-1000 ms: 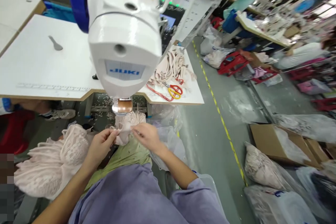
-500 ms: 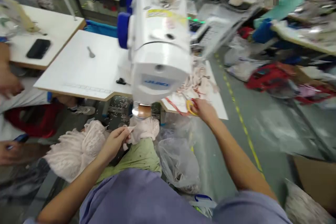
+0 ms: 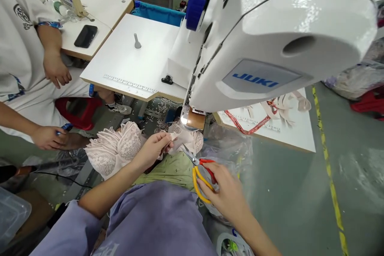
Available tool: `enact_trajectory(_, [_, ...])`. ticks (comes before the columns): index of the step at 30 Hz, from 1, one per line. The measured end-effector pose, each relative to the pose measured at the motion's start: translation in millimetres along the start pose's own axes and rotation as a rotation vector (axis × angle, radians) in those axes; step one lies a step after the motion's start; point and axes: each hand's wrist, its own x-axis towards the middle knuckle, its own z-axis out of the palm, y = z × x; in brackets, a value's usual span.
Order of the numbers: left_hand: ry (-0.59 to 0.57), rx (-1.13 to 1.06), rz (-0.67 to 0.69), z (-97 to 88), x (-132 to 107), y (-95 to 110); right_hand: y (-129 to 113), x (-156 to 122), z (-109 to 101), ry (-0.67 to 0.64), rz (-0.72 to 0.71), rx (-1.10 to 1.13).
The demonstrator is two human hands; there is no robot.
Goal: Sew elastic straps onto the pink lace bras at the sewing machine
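My left hand [image 3: 154, 148] pinches a small piece of pale pink lace fabric [image 3: 187, 140] just below the arm of a white JUKI sewing machine [image 3: 270, 44]. My right hand [image 3: 226, 194] grips scissors [image 3: 201, 172] with red and yellow handles, their blades pointing up-left at the fabric piece. A heap of pink lace garments [image 3: 115, 150] lies to the left of my left hand. My lap shows green and lilac cloth.
The white sewing table [image 3: 132, 62] carries a ruler strip, a red tape and pink straps [image 3: 288, 104] at its right end. A person in a white shirt [image 3: 18, 48] sits at the left by a table with a black phone [image 3: 85, 36]. Plastic bags [image 3: 231, 148] lie on the green floor.
My right hand has picked the scissors up from the table and brought them down to the fabric piece. My head moved closer to the machine. My left hand kept its pinch.
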Motion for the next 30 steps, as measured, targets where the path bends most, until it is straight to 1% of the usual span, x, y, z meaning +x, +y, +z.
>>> enact_trajectory(3, [-0.009,0.096,0.028,2.8,-4,5,-2,16,8,0.008,-0.04,-0.02])
enact_trajectory(8, [-0.033,0.302,0.057,8.5,-10,13,-2,25,11,-0.02,-0.064,-0.044])
enact_trajectory(11, [-0.027,0.379,0.07,8.8,-9,13,-2,29,10,-0.047,-0.082,-0.037])
enact_trajectory(14, [-0.008,0.444,0.079,6.0,-6,7,1,31,9,-0.09,-0.079,0.006])
enact_trajectory(17, [-0.003,0.394,0.052,2.4,-3,3,6,28,8,-0.093,-0.074,0.061])
enact_trajectory(21, [0.011,0.188,-0.026,-1.4,-2,2,14,16,13,-0.019,-0.022,0.117])
enact_trajectory(24, [-0.007,0.062,-0.03,-4.2,-2,2,15,9,18,0.01,0.032,0.219])
enact_trajectory(27, [-0.019,0.058,0.012,-5.1,-2,2,11,8,23,-0.016,0.055,0.287])
enact_trajectory(30, [0.006,0.168,0.071,-2.4,-4,4,5,15,29,-0.029,0.059,0.287])
